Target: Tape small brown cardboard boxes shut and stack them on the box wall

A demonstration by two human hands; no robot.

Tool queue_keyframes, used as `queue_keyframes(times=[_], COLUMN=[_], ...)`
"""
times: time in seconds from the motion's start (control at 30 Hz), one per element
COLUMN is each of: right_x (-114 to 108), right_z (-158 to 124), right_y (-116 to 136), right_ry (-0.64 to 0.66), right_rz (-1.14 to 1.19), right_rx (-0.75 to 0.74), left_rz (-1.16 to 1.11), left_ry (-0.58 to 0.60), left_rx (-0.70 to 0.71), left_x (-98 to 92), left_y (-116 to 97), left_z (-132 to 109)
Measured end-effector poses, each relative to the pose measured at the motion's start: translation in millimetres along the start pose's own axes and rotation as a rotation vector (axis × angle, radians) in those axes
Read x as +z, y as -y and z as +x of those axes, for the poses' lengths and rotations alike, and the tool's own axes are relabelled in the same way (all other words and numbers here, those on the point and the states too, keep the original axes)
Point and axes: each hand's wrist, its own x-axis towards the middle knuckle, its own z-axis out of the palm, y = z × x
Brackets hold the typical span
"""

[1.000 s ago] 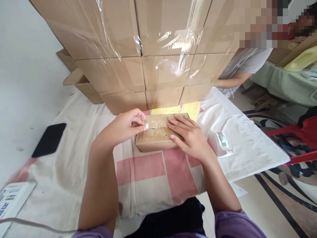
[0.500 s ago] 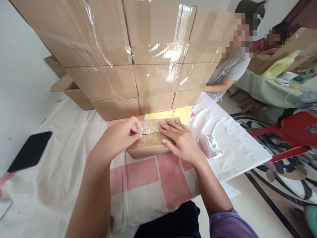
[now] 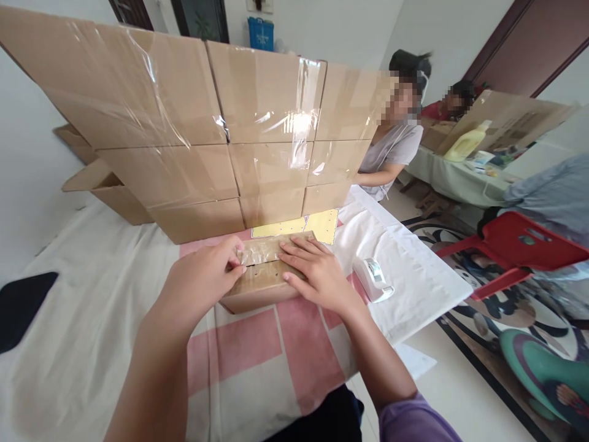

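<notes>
A small closed cardboard box (image 3: 262,283) lies on the cloth-covered table in front of me. Clear tape (image 3: 260,253) runs along the seam on its top. My left hand (image 3: 221,264) pinches the tape at the box's left end between thumb and fingers. Flat on the right part of the top rests my right hand (image 3: 313,270), its fingers spread over the tape and the lid. A white tape dispenser (image 3: 372,279) stands on the table to the right of the box. Behind the box lies a yellow patterned sheet (image 3: 322,226).
Taped cardboard boxes (image 3: 271,92) form a wall behind the small box. An open box (image 3: 122,195) and a black tablet-like object (image 3: 25,307) are at the left. A person (image 3: 391,147) sits behind the stack, near a red chair (image 3: 529,245).
The camera view has shifted, so the box and hands appear lower and further left. Both hands keep nearly the same places on the box.
</notes>
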Motion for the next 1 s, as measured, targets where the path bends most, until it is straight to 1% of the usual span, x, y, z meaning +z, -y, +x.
queue_keyframes(times=[0.17, 0.3, 0.43, 0.57, 0.7, 0.87, 1.0], right_x=[-1, -1, -2, -2, -2, -1, 3], right_z=[0, -1, -1, -1, -1, -1, -3], right_y=[0, 2, 2, 2, 1, 1, 1], right_ry=[0.007, 0.009, 0.011, 0.017, 0.019, -0.001, -0.055], right_rz=[-0.006, -0.008, 0.007, 0.022, 0.022, 0.026, 0.085], right_rx=[0.0, 0.006, 0.011, 0.011, 0.01, 0.02, 0.057], left_rz=[-0.001, 0.001, -0.014, -0.049, -0.064, -0.117, -0.219], left_ry=[0.01, -0.013, -0.04, -0.084, -0.107, -0.183, -0.152], left_rx=[0.002, -0.006, 0.01, 0.045, 0.039, 0.046, 0.075], left_x=[-3.6, -5.1, -2.5, 3.2, 6.2, 7.9, 16.1], left_y=[-3, -6, -5, 2, 12, 24, 33], left_z=[-2, -4, -5, -2, 4, 15, 31])
